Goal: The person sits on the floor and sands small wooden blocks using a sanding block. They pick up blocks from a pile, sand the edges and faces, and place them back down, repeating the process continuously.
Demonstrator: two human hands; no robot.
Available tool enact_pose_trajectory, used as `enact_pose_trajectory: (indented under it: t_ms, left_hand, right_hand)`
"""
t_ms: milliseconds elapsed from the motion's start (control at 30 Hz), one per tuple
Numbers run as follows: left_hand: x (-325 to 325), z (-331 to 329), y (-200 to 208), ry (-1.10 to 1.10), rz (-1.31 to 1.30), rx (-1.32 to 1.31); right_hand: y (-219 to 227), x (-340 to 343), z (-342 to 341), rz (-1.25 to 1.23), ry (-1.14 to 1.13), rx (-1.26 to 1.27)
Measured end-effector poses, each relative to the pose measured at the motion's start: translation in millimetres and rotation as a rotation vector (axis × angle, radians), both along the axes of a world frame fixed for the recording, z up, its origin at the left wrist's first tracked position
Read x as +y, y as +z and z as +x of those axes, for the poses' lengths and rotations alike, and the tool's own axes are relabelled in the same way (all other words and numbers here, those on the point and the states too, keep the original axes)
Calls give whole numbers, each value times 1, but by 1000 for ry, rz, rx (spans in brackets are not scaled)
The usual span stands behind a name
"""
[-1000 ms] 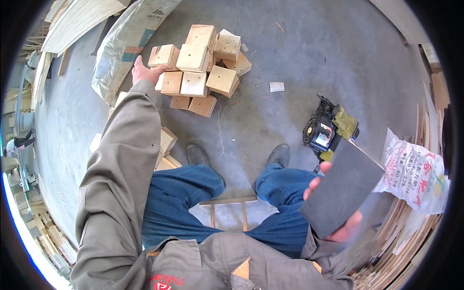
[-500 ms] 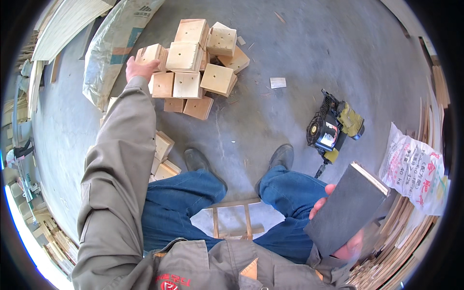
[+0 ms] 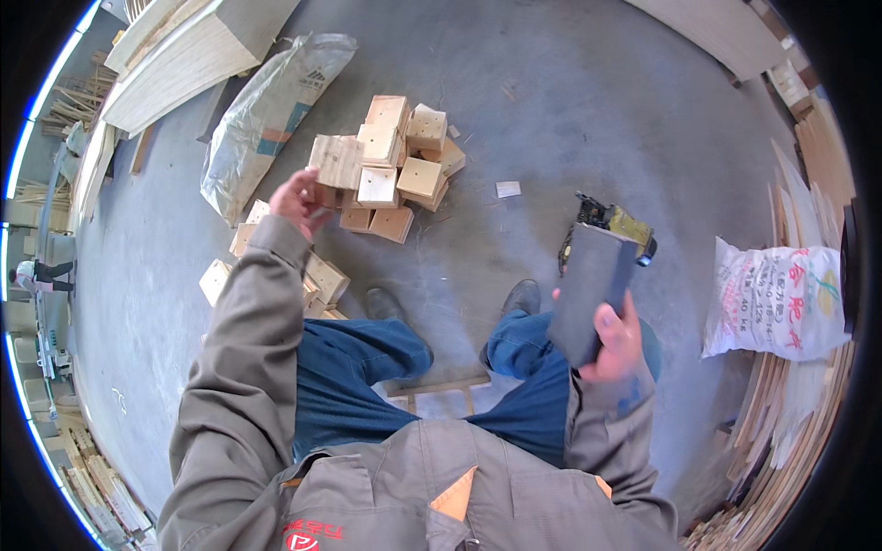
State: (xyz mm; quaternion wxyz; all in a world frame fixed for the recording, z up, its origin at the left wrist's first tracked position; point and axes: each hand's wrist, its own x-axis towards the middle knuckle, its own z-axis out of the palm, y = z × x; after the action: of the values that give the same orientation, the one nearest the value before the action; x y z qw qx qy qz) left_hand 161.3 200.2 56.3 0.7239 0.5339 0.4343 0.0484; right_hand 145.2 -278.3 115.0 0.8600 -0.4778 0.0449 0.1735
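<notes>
"Fingers of the left hand (image 3: 296, 204) grip a wooden block (image 3: 336, 162), now tipped up at the left of the stack (image 3: 378, 145); apparently it's singled out."

"And the right hand (image 3: 614, 347), same head view?"

"Blurred, wrapped around a dark slab (image 3: 586, 289) that's swung forward, partly hiding the green-and-black tool (image 3: 632, 231). Whether the block clears the stack, I can't tell."

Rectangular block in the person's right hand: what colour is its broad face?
The rectangular block has a dark grey broad face, seen best in the head view.
</notes>
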Motion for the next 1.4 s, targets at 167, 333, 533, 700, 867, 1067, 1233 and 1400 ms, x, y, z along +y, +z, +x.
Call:
enact_pose_trajectory:
  t_ms: [167, 333, 533, 700, 867, 1067, 1233, 1400]
  left_hand:
    - [-115, -66, 18, -144, -297, -217]
    - [-211, -116, 28, -200, -440, -276]
    - [-259, -138, 45, -273, -267, -244]
    - [-275, -145, 60, -307, -311, -305]
    - [-288, -144, 50, -105, -439, -321]
    - [-305, -144, 28, -145, -682, -421]
    - [-310, -138, 17, -228, -863, -428]
    - [-312, -134, 12, -262, -909, -383]
  right_hand:
    - [-28, 6, -9, -33, 2, -125]
    - [-40, 14, -33, -46, 90, -146]
    - [-42, 20, -55, 47, 78, -95]
    - [-31, 15, -60, 127, 13, -92]
    - [-25, -5, -66, 291, 41, -85]
    - [-16, -19, -75, 329, 7, -101]
    - [-3, -10, -79, 333, -84, -70]
    - [-11, -2, -74, 190, -145, -93]
